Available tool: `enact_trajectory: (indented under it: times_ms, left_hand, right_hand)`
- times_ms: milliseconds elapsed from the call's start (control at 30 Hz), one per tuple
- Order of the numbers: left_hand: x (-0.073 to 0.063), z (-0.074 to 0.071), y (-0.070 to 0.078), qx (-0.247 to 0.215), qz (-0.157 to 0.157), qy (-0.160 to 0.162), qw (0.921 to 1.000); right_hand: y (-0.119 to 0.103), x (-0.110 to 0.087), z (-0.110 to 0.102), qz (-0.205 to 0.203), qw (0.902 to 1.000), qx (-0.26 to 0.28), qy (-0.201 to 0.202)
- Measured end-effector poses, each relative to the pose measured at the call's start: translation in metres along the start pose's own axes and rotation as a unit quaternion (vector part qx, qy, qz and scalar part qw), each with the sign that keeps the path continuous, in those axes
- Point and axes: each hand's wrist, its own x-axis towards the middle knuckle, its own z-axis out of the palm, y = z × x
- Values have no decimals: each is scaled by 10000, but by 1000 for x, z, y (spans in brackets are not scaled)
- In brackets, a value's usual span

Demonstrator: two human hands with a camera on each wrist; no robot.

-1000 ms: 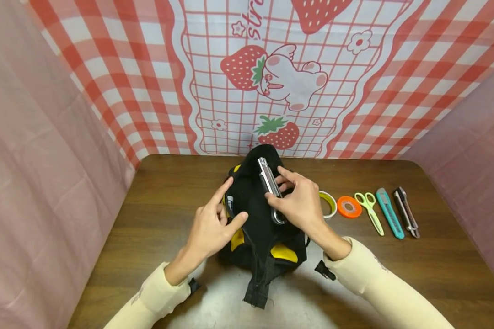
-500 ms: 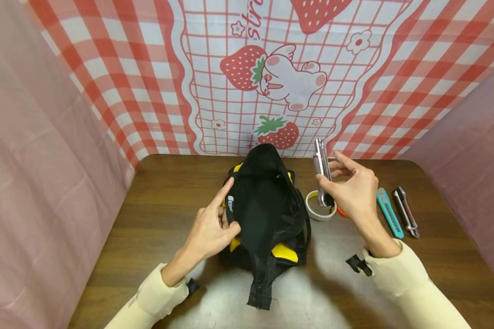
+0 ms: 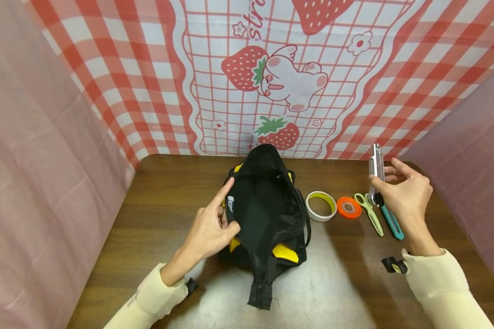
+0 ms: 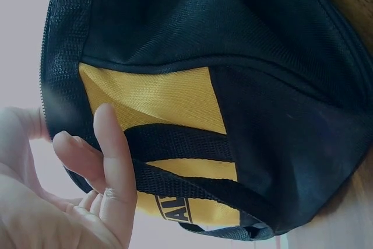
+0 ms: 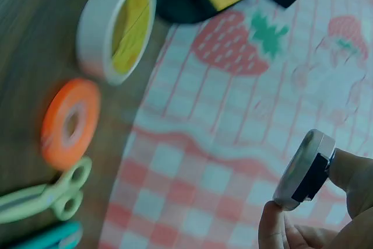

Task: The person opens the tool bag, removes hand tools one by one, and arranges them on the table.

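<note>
A black and yellow bag (image 3: 259, 205) stands on the table with its zipped mouth gaping. My left hand (image 3: 210, 233) holds the left rim of that mouth, the index finger stretched along it and the thumb at the edge. In the left wrist view, fingers (image 4: 113, 161) lie outside beside a yellow panel and black strap. Over at the right, my right hand (image 3: 409, 196) pinches a silver and black utility knife (image 3: 377, 167) upright between thumb and fingers, above the table. Below it lies a teal box cutter (image 3: 392, 224), partly covered by the held knife and hand.
Right of the bag lie a white-rimmed tape roll (image 3: 321, 206), an orange tape roll (image 3: 349, 208) and pale green scissors (image 3: 369, 214) in a row. A checked strawberry cloth (image 3: 148, 91) hangs behind the table (image 3: 169, 183), with pink curtains at both sides.
My right hand has carried the utility knife from above the bag's mouth rightward past the tape rolls and scissors. The left thumb has drawn in to the bag's rim.
</note>
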Motion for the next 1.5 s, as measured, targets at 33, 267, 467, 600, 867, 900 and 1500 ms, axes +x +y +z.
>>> enact_trajectory:
  times_ms: [33, 267, 467, 600, 867, 900, 1500]
  left_hand:
    - [0, 0, 0, -12, -6, -3, 10000]
    - [-1, -1, -1, -53, -17, -24, 10000]
    - [-1, -2, -1, -15, -47, -31, 10000]
    - [-2, -3, -2, -21, -71, -29, 10000]
    - [-1, -3, -3, 12, -2, 4, 10000]
    - [-1, -3, -3, 10, 0, 0, 10000]
    - [-1, -1, 0, 45, -95, -24, 9999]
  right_hand:
    - [7, 4, -2, 65, 10000, -64, 37]
    - [60, 33, -16, 480, 9961, -734, -92]
    - [108, 57, -29, 666, 9847, -1525, -512]
    - [138, 68, -39, 879, 9747, -1908, -762]
    - [186, 74, -50, 1033, 9563, -2365, -1374]
    - [190, 74, -50, 1041, 9542, -2418, -1420]
    - [216, 65, -49, 594, 9637, -2209, -1378]
